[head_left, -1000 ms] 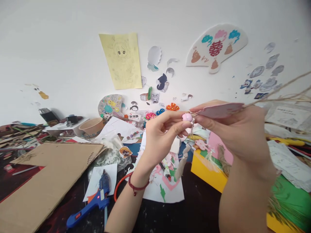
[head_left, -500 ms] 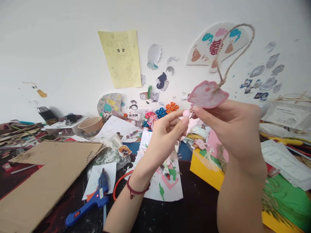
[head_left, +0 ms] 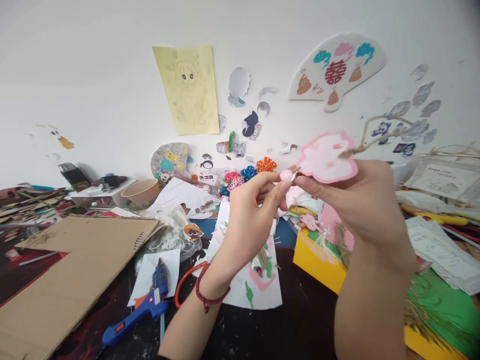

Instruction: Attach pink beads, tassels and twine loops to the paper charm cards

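Raised over the table, my right hand [head_left: 360, 210] pinches a flat flower-shaped tag [head_left: 326, 156], whitish with a pink rim. A loop of brown twine [head_left: 365, 135] runs from the tag's right side and hangs off to the right. Close by, my left hand [head_left: 258, 205] holds a small pink bead [head_left: 287, 175] between thumb and forefinger, at the tag's lower left edge. Something small and shiny sits beside the bead between both sets of fingertips; its kind is too small to tell. A dark red cord bracelet [head_left: 212, 295] circles my left wrist.
A blue glue gun [head_left: 150, 305] with a lit red light lies at front left, near a large cardboard sheet [head_left: 75, 265]. White paper [head_left: 232, 295] with green and pink scraps is below my hands. A yellow box [head_left: 318, 267] stands right; crafts and a bowl [head_left: 140, 192] line the wall.
The tag has turned and tilted, showing its face more brightly, and sits slightly lower and to the right. Its twine loop has dropped from upright to the right. Both hands keep their grip.
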`<state>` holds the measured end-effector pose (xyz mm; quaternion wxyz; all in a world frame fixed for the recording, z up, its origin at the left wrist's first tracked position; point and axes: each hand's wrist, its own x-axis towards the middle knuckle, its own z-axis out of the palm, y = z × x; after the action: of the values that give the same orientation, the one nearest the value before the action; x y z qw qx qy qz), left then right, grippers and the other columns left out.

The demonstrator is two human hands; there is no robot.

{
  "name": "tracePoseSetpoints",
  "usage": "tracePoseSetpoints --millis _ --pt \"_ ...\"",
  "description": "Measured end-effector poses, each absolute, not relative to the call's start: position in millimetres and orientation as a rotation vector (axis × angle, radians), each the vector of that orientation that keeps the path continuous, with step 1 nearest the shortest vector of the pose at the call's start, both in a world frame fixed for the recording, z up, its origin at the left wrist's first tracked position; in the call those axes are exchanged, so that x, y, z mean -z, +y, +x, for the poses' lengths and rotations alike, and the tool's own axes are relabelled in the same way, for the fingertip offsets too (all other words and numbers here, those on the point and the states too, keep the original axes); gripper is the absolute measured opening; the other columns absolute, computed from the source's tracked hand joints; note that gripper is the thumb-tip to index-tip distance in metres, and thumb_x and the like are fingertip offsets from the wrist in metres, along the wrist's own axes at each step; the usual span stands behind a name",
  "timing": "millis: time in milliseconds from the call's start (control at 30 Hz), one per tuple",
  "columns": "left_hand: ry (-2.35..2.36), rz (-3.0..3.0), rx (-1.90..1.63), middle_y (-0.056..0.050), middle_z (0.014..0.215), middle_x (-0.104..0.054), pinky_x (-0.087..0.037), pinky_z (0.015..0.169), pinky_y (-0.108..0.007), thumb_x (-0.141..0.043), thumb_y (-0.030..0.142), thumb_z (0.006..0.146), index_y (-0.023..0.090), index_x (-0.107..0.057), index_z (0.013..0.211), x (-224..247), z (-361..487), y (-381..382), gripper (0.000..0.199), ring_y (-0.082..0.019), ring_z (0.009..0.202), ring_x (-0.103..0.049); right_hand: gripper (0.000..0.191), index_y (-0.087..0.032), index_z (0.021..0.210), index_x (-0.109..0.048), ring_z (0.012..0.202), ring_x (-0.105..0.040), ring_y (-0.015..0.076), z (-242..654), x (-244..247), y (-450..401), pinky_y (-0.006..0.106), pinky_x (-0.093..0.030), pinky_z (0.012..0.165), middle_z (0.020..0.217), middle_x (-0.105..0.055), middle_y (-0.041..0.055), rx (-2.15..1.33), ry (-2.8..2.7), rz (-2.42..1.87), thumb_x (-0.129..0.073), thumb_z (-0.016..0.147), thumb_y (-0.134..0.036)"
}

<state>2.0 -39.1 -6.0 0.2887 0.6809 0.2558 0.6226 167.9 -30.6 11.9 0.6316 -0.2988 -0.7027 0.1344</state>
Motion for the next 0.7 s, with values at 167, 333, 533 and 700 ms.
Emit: tracePoseSetpoints --millis 167,333,533,700 --pt "0.705 1.739 -1.648 0.003 0.058 -0.062 -0.043 0.048 -0.017 -0.069 0.042 0.094 0.014 -0.071 0.088 7.5 3.1 -39.8 0.028 -0.005 0.048 -0.051 0.017 -0.022 0.074 -0.076 0.072 -0.069 0.0156 163.2 -10.9 -28.6 0.024 -0.058 0.063 0.079 -0.077 -0.0010 -0.350 -1.552 -0.706 -0.087 0.069 -0.011" --pt "0.727 1.708 -1.625 0.001 0.060 -0.065 -0.044 0.048 -0.016 -0.070 0.042 0.093 0.015 -0.069 0.078 6.9 3.2 -40.5 0.031 -0.005 0.048 -0.055 0.005 -0.025 0.078 -0.080 0.076 -0.072 0.0130 165.0 -9.0 -23.1 0.022 -0.058 0.067 0.080 -0.078 -0.0040 -0.367 -1.567 -0.715 -0.085 0.077 -0.024" --pt "0.729 1.710 -1.622 0.001 0.062 -0.066 -0.045 0.049 -0.017 -0.070 0.043 0.093 0.016 -0.067 0.077 6.8 3.6 -39.3 0.032 -0.005 0.049 -0.055 0.013 -0.025 0.092 -0.082 0.084 -0.074 0.0123 166.3 -10.7 -25.7 0.021 -0.062 0.078 0.088 -0.080 -0.0019 -0.533 -1.583 -0.626 -0.084 0.080 -0.027" --pt "0.717 1.730 -1.589 0.001 0.061 -0.065 -0.045 0.049 -0.016 -0.068 0.040 0.095 0.015 -0.065 0.074 6.5 2.3 -40.3 0.032 -0.005 0.048 -0.055 0.021 -0.022 0.096 -0.080 0.083 -0.075 0.0143 166.2 -11.4 -24.9 0.023 -0.064 0.078 0.088 -0.079 0.0010 -0.615 -1.620 -0.624 -0.087 0.077 -0.026"
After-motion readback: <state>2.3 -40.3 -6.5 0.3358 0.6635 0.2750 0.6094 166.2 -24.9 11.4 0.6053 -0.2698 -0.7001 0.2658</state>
